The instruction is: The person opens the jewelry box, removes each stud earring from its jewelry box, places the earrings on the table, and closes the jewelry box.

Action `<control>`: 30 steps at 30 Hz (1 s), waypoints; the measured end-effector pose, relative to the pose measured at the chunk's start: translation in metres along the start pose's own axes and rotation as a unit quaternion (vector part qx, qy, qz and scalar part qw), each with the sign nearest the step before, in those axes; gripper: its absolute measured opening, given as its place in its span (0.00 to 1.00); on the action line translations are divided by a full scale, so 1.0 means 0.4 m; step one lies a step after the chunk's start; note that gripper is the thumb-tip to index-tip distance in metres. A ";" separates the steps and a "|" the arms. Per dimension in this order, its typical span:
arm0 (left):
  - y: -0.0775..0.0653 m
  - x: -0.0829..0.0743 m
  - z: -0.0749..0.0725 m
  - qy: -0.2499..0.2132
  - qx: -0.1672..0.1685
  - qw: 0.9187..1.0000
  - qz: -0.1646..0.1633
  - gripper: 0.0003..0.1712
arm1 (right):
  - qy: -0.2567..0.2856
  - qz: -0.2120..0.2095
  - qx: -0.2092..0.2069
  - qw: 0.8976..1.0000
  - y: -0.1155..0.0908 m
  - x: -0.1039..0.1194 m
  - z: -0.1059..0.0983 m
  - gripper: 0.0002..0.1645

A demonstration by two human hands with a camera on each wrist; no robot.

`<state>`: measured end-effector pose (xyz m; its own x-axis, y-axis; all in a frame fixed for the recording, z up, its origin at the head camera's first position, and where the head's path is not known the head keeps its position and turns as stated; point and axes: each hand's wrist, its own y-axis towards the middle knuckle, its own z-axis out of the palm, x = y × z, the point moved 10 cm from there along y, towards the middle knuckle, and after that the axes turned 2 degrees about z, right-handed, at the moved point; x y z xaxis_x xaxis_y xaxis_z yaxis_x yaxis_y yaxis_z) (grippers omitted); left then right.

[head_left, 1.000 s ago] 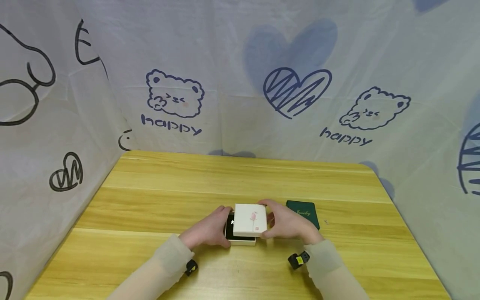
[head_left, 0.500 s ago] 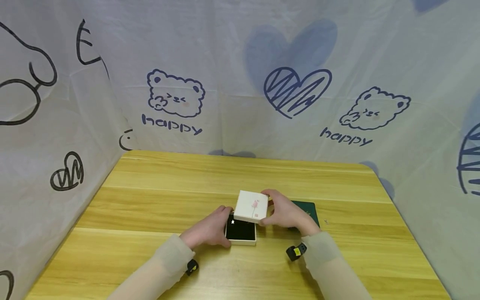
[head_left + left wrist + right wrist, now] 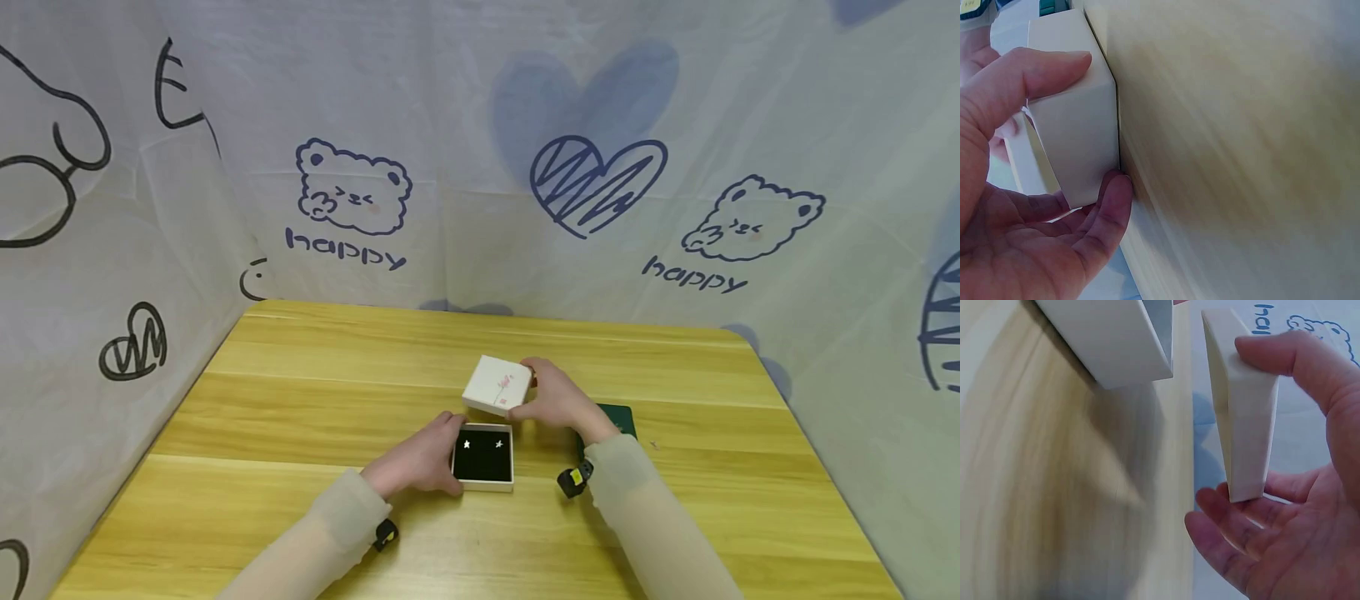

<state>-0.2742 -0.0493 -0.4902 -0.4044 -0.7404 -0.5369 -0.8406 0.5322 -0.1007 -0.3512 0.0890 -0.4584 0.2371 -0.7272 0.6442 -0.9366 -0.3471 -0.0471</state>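
Note:
A white box base (image 3: 483,485) with a black insert stands on the table, two small star-shaped earrings (image 3: 467,445) set in it. My left hand (image 3: 420,457) grips its left side, thumb on the near wall and fingers at the far one, as the left wrist view shows the base's side wall (image 3: 1079,140). Beyond the base, my right hand (image 3: 558,398) holds the white lid (image 3: 497,383), printed with a pink flower, by opposite edges. In the right wrist view the lid (image 3: 1250,425) hangs apart from the base (image 3: 1116,344), its hollow underside facing the table.
A dark green jewelry box (image 3: 618,417) lies to the right, partly covered by my right forearm. The wooden table (image 3: 337,367) reaches back to a white cloth wall (image 3: 465,242) with drawn bears and hearts. A tiny item (image 3: 654,444) lies right of the green box.
My right hand has carried the lid up and away from the base toward the back of the table, uncovering the black insert and both earrings. My left hand stays on the base.

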 end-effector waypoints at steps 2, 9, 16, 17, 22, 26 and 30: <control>0.000 0.001 0.001 0.003 0.003 1.000 -0.004 0.58 | 0.004 0.014 -0.005 1.000 0.013 -0.003 -0.001 0.50; 0.000 0.002 0.003 0.005 0.009 1.000 -0.011 0.58 | -0.014 0.070 -0.017 0.997 0.055 -0.021 0.002 0.47; 0.004 0.004 0.005 0.013 0.007 1.000 -0.004 0.57 | -0.028 0.090 -0.021 0.995 0.091 -0.036 0.015 0.48; 0.005 0.005 0.006 0.014 0.007 1.000 -0.004 0.57 | -0.029 0.092 -0.020 0.995 0.094 -0.039 0.017 0.49; 0.004 0.006 0.006 0.017 0.006 1.000 -0.002 0.57 | -0.036 0.101 -0.018 0.994 0.107 -0.047 0.029 0.50; 0.004 0.007 0.007 0.018 0.004 1.000 0.000 0.57 | -0.051 0.109 -0.018 0.993 0.112 -0.053 0.036 0.52; 0.004 0.008 0.007 0.018 0.003 1.000 0.000 0.57 | -0.065 0.106 -0.024 0.992 0.118 -0.055 0.038 0.53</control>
<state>-0.2759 -0.0498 -0.4944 -0.4176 -0.7549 -0.5057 -0.8388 0.5343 -0.1050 -0.3969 0.0796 -0.4864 0.0628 -0.8520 0.5197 -0.9794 -0.1528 -0.1321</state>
